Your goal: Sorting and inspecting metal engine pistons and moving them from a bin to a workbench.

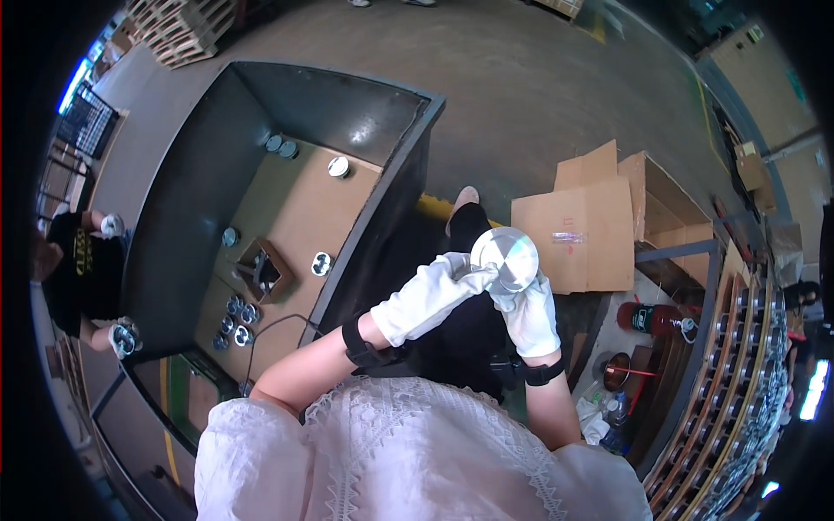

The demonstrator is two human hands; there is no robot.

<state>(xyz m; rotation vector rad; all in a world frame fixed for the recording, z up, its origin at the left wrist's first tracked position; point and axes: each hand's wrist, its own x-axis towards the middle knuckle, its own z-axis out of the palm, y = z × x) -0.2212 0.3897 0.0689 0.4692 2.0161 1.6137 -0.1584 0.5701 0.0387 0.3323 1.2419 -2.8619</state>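
Note:
Both my hands wear white gloves and meet in front of my body. Between them is a shiny metal piston (512,256), its round flat face turned up toward me. The fingers and thumb of my left hand (443,286) grip its left and lower edge. From below and the right, my right hand (528,314) closes on the same piston; some of its fingers are hidden underneath. Several similar pistons (244,336) lie in the large grey metal bin (347,80) to the left, one of them (321,263) near its right wall.
Inside the bin, cardboard lines the floor and a small open box (264,271) stands there. An open carton (578,234) is ahead to the right. Racks with rows of round metal parts (730,365) and a red-brown bottle (650,319) are at right. Another person (82,269) stands beyond the bin.

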